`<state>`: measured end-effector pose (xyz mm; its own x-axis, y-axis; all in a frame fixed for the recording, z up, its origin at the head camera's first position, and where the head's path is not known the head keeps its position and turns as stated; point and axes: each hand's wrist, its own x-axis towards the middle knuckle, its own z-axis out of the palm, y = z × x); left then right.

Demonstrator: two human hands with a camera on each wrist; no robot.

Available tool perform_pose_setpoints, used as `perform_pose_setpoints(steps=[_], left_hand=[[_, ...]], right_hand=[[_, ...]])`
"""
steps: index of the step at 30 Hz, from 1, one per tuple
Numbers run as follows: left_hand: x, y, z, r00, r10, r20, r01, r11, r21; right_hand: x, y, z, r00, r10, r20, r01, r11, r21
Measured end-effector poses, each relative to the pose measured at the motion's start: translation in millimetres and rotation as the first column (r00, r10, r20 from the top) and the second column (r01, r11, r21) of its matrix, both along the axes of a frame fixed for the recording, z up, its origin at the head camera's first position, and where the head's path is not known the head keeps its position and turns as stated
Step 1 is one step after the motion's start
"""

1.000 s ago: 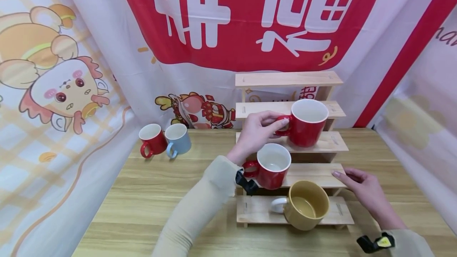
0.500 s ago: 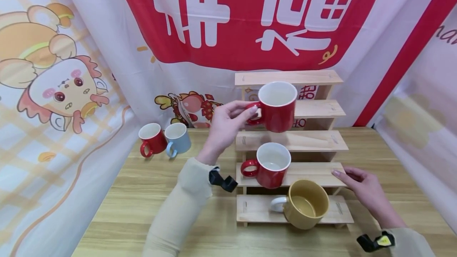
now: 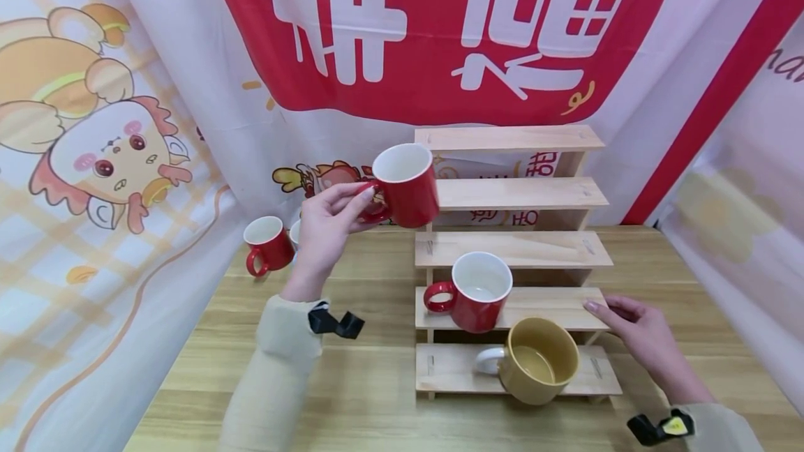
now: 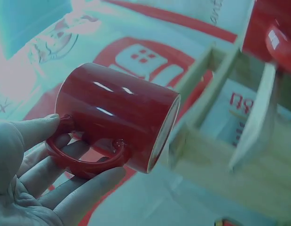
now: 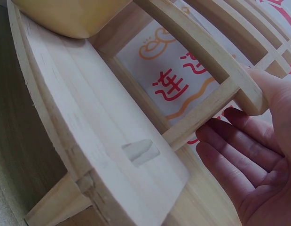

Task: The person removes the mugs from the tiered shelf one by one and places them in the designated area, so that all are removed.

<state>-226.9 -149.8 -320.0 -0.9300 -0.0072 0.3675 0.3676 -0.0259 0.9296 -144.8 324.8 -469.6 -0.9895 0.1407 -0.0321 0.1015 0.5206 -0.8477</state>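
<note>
- The red mug (image 3: 411, 194) is pinched by its handle (image 4: 84, 166), just right of the left hand (image 3: 326, 223).
- The shelf rack (image 3: 546, 248) is gripped by the right hand (image 3: 642, 330).

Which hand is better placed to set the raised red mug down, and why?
Probably the left hand: it grips the raised red mug by its handle. The right hand touches the wooden rack, away from that mug.

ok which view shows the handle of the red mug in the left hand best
The left wrist view: the handle of the held red mug is close there, and most of its loop shows. In the head view it is smaller, partly covered by the left hand. The right wrist view does not show it.
</note>
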Motion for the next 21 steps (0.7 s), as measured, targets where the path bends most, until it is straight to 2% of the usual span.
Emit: perform_pose_setpoints(steps=[5,8,13,18,21], left_hand=[[2.4,-23.7,-9.0,0.997,0.052,0.053,-0.052,0.999,-0.011],[3.3,-35.5,-13.4,0.995,0.08,0.062,-0.08,0.997,-0.005],[3.8,-50.5,-23.3,0.986,0.138,0.098,-0.138,0.99,-0.008],[-0.3,-60.6,-38.0,0.967,0.208,0.146,-0.206,0.978,-0.03],[-5.9,-64.5,-50.8,0.96,0.236,0.148,-0.236,0.972,-0.02]], right_hand=[[0.6,0,0.6,1.0,0.001,0.011,-0.001,1.0,0.004],[0.9,-1,0.6,1.0,-0.001,0.01,0.001,1.0,0.005],[1.6,-1,1.3,1.0,-0.004,-0.007,0.004,1.0,-0.008],[2.2,-2,2.8,1.0,-0.002,-0.023,0.002,1.0,-0.022],[2.1,-2,2.9,1.0,-0.001,-0.026,0.0,1.0,-0.026]])
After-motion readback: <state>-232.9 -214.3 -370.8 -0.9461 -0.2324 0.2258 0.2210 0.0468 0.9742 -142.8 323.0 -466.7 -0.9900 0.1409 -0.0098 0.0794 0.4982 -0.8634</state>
